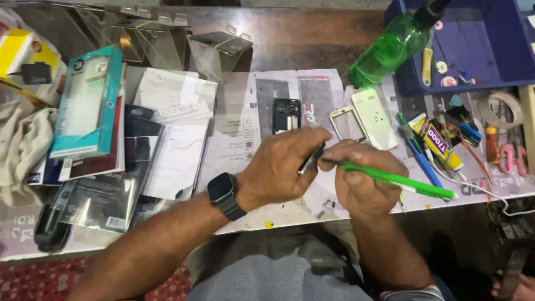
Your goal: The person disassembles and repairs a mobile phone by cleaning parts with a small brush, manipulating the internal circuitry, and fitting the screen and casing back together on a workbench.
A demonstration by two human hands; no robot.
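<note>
The left hand (281,167) is pinching one small dark, thin phone part (311,158) between thumb and fingers, holding it just above the paper work mat (251,139) near the mat's front edge. The right hand (359,178) is closing around one green-handled tool (398,181), its fingers curled tight, the dark tip touching the phone part. A black smartwatch (224,192) is sitting on the left wrist.

Counted from the mat: three loose phone shells are lying on its far half, namely one black frame (286,116), one pale open frame (346,124) and one white back cover (374,119). One green plastic bottle (393,50) is leaning over the mat's far right corner, against one blue tray (501,67). One yellow glue tube (437,144) is lying at the mat's right edge beside one blue pen (421,159), with one roll of clear tape (501,110) further right.

Left of the mat, one tall teal-and-white box (86,103) is resting on a stack of flat packages, one yellow-and-white carton (25,53) is lying beyond it, and one clear plastic sleeve with a white barcode label (100,200) is lying nearer the person.
</note>
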